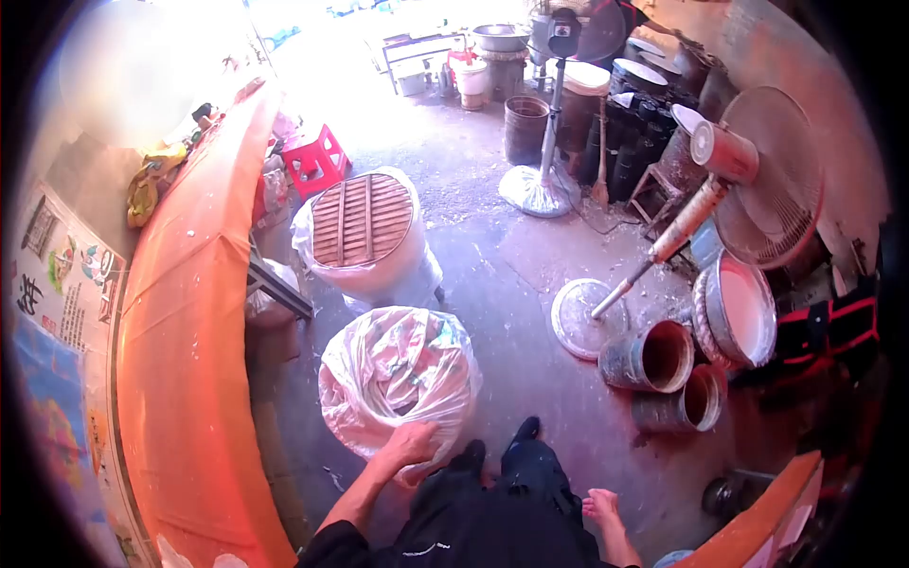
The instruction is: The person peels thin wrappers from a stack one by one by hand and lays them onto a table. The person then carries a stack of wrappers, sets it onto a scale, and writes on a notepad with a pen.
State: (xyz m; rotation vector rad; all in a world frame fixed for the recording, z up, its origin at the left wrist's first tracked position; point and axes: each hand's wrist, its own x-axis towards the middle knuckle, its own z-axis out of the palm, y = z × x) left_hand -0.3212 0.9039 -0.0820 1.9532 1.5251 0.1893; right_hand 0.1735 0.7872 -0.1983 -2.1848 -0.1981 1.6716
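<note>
My left hand (pixel 413 442) is closed on the near edge of a white plastic bag (pixel 398 374) that covers or lines a round container in front of my feet. The bag is crumpled, with a dark gap in its middle; its contents are mostly hidden. Hanging low at my right side, my right hand (pixel 599 505) holds nothing, its fingers loosely bent and apart. Just beyond the bag stands a round tub (pixel 374 279) wrapped in clear plastic, with a slatted wooden lid (pixel 363 220) on top.
An orange-covered table (pixel 189 360) runs along the left, near a red stool (pixel 315 161). To the right are a pedestal fan (pixel 767 180) on a round base (pixel 589 320), two tipped metal buckets (pixel 653 358) and a large basin (pixel 741 308). Another fan stand (pixel 552 123) is farther off. A person's arm (pixel 668 30) shows at the back.
</note>
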